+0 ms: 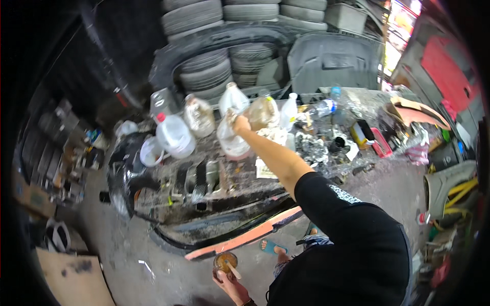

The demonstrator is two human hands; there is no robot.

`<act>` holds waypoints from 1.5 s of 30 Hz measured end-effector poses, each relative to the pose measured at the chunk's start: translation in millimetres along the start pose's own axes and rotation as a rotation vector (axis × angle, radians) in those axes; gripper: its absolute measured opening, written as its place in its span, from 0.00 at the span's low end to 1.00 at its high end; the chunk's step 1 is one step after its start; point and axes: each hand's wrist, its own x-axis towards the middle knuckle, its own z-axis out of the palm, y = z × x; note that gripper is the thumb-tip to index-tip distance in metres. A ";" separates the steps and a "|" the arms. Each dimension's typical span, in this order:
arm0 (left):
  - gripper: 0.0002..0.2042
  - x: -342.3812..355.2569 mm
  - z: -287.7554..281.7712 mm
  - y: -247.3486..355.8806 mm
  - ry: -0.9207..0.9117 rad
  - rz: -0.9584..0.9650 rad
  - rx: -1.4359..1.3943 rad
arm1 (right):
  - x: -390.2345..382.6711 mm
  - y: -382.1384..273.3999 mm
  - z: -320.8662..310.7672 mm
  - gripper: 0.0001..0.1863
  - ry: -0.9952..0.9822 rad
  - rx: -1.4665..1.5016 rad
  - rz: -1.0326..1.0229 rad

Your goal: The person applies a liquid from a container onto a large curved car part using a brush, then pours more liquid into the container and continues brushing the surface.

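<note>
At the lower edge my left hand (233,287) is closed round a small round cup (218,262) of amber-brown contents. A pale flat stick (234,270) leans out of the cup. My right arm reaches across the bench, and my right hand (241,124) is closed on the upper part of a translucent plastic jug (232,143). A little pinkish liquid shows at the jug's bottom. Close behind it are a white jug (234,97) and a jug with a stained, brownish inside (264,113). My right hand's fingertips are partly hidden.
The cluttered bench (240,168) also holds a red-capped jug (174,135), a white bucket (151,152), a white bottle (289,109) and a red tray (381,143). An orange-edged car bumper (245,237) lies along its near side. Stacked tires (206,71) stand behind; cardboard (76,278) lies lower left.
</note>
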 end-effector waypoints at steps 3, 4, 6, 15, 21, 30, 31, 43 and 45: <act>0.24 5.9 33.6 -7.4 -0.119 0.007 0.055 | 7.1 22.3 -46.3 0.16 -0.151 -0.114 -0.043; 0.24 6.7 46.3 -8.4 -0.173 0.023 0.057 | 10.6 34.7 -60.0 0.16 -0.192 -0.197 -0.098; 0.24 7.1 53.6 4.6 -0.210 0.040 0.034 | -32.7 -16.2 -89.2 0.12 -0.234 -0.070 -0.316; 0.24 -44.8 155.1 -35.9 -0.228 0.024 0.059 | 25.1 202.5 -237.7 0.12 0.412 0.095 -0.163; 0.25 -105.8 194.8 -88.1 -0.175 0.011 -0.101 | 104.0 274.6 -152.9 0.11 0.300 -0.132 -0.355; 0.29 -153.1 260.8 -157.4 0.054 0.055 0.007 | 65.9 216.4 -298.7 0.11 0.081 0.313 -0.792; 0.30 -156.3 266.7 -161.1 0.041 0.037 0.022 | 57.1 209.1 -326.5 0.10 0.005 0.329 -0.777; 0.36 -132.6 295.0 -225.5 -0.167 0.031 0.037 | -70.7 185.0 -434.3 0.12 -0.769 -0.396 -0.948; 0.36 -134.5 299.6 -231.4 -0.205 0.044 0.063 | -98.0 211.9 -426.7 0.05 -0.906 -0.426 -0.919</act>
